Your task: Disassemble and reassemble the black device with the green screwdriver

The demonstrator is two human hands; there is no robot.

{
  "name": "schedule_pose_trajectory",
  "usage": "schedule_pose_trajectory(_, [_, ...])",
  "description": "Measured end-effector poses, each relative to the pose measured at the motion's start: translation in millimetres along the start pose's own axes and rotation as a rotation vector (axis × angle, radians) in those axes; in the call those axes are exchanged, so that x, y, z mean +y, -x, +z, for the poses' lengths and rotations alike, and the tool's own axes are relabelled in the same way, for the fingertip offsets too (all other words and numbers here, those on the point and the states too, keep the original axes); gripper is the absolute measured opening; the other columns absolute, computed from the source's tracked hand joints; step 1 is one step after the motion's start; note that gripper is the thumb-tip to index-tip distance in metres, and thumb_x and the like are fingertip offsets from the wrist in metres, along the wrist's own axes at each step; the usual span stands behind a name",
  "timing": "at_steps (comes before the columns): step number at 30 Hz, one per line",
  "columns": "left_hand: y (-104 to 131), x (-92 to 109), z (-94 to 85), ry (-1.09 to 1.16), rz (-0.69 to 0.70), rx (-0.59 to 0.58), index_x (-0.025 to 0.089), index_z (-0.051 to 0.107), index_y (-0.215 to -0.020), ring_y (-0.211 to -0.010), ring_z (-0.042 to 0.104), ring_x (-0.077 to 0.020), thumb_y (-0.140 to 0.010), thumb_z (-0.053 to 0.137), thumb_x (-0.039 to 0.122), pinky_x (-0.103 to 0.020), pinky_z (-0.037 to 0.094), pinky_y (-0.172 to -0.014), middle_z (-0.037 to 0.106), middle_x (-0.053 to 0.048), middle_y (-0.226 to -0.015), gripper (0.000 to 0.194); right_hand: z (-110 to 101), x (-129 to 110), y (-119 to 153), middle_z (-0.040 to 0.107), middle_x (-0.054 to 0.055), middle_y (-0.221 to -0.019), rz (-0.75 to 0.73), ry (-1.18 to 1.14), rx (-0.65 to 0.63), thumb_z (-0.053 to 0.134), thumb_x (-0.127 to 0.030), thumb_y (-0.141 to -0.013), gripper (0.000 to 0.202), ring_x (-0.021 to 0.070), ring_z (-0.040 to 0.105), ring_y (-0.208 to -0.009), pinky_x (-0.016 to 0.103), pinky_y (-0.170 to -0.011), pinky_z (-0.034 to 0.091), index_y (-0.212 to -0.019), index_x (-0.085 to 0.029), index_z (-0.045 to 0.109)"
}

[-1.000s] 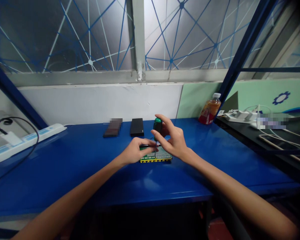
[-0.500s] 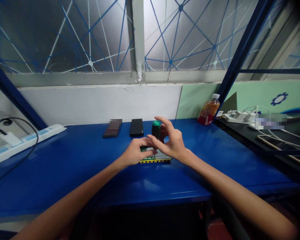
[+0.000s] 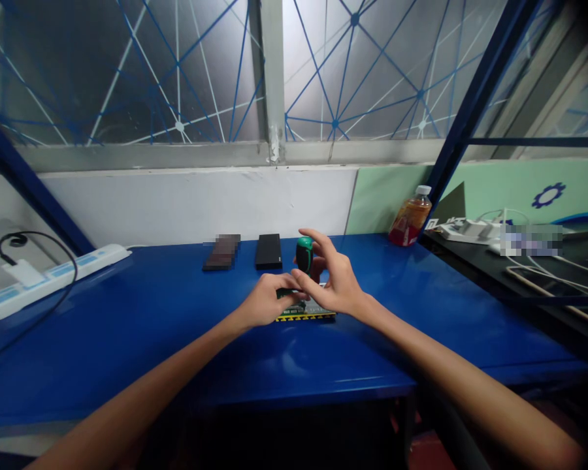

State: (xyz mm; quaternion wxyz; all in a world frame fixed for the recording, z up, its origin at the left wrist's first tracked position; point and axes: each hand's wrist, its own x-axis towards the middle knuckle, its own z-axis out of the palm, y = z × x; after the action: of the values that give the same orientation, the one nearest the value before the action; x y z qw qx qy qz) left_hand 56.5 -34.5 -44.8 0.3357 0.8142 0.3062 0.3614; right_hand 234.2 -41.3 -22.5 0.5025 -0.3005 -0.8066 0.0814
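A screwdriver point(image 3: 304, 253) with a green-topped black handle stands upright, its tip down over a green circuit board point(image 3: 294, 311) with a yellow toothed front edge. My right hand point(image 3: 334, 277) is closed around the handle from the right, thumb in front and the forefinger raised beside the top. From the left, my left hand point(image 3: 268, 299) pinches low down around the screwdriver's shaft, just above the board. Fingers of both hands hide most of the shaft and the far part of the board. Whether the tip sits in a screw cannot be made out.
Behind the hands lie a black flat box point(image 3: 268, 252) and a dark, partly blurred slab point(image 3: 223, 252). A white power strip point(image 3: 59, 277) with a black cable is at left. A drink bottle point(image 3: 411, 217) stands back right, near a black surface point(image 3: 475, 258) with white cables.
The screwdriver's handle and my right hand have shifted very slightly left. Both hands keep their hold, and the board stays in about the same place.
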Motion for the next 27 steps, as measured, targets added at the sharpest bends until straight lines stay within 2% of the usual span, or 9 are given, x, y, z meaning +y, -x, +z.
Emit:
schedule_pose_trajectory(3, [0.7,1.1,-0.2,0.019,-0.011,-0.026,0.012,0.076,-0.091,-0.085,0.069,-0.0217,-0.088,0.064,0.028,-0.032,0.053,-0.079,0.075,-0.009,-0.09,0.02,0.2,0.3,-0.4,0.063,0.001,-0.089,-0.005,-0.031,-0.005,0.055,-0.03,-0.084,0.061,0.0116,0.058,-0.056,0.028,-0.052,0.049,-0.14,-0.021,0.033])
schedule_pose_trajectory(7, [0.7,1.3,0.3,0.012,0.024,-0.009,0.013,0.075,-0.094,-0.088,0.068,-0.022,-0.086,0.066,0.027,-0.033,0.052,-0.081,0.074,-0.008,-0.09,0.019,1.4,1.9,-0.5,0.061,-0.001,-0.087,0.009,0.003,0.031,0.056,-0.03,-0.083,0.059,0.0082,0.054,-0.049,0.027,-0.051,0.047,-0.138,-0.023,0.035])
schedule_pose_trajectory(13, [0.1,-1.0,-0.6,-0.028,0.016,0.062,0.014,0.076,-0.084,-0.081,0.067,-0.0204,-0.08,0.072,0.029,-0.034,0.052,-0.08,0.073,-0.007,-0.082,0.016,1.7,3.2,-0.7,0.056,-0.004,-0.082,0.021,0.063,0.049,0.063,-0.037,-0.081,0.063,0.0082,0.052,-0.048,0.027,-0.052,0.045,-0.137,-0.024,0.036])
schedule_pose_trajectory(20, [-0.7,-1.9,-2.5,-0.022,0.001,0.0,0.013,0.075,-0.085,-0.079,0.067,-0.0213,-0.085,0.067,0.031,-0.035,0.053,-0.078,0.073,-0.007,-0.081,0.019,1.7,1.0,0.9,0.06,-0.003,-0.079,0.035,0.049,0.009,0.06,-0.037,-0.083,0.063,0.0097,0.052,-0.05,0.03,-0.056,0.047,-0.139,-0.022,0.035])
schedule_pose_trajectory(24, [-0.4,-1.4,-1.5,0.017,0.001,-0.041,0.013,0.076,-0.095,-0.088,0.069,-0.0231,-0.087,0.065,0.029,-0.036,0.052,-0.083,0.075,-0.009,-0.092,0.021,1.6,1.8,1.1,0.061,-0.001,-0.079,0.043,0.013,-0.005,0.057,-0.034,-0.085,0.06,0.0116,0.053,-0.053,0.029,-0.054,0.046,-0.139,-0.02,0.034])
schedule_pose_trajectory(27, [0.3,-2.7,0.3,0.018,0.027,-0.029,0.014,0.075,-0.098,-0.093,0.068,-0.0239,-0.086,0.067,0.027,-0.036,0.051,-0.088,0.075,-0.01,-0.096,0.02,2.1,3.1,0.7,0.059,-0.002,-0.077,0.039,0.032,0.03,0.056,-0.032,-0.086,0.057,0.0106,0.053,-0.052,0.029,-0.056,0.046,-0.138,-0.021,0.035])
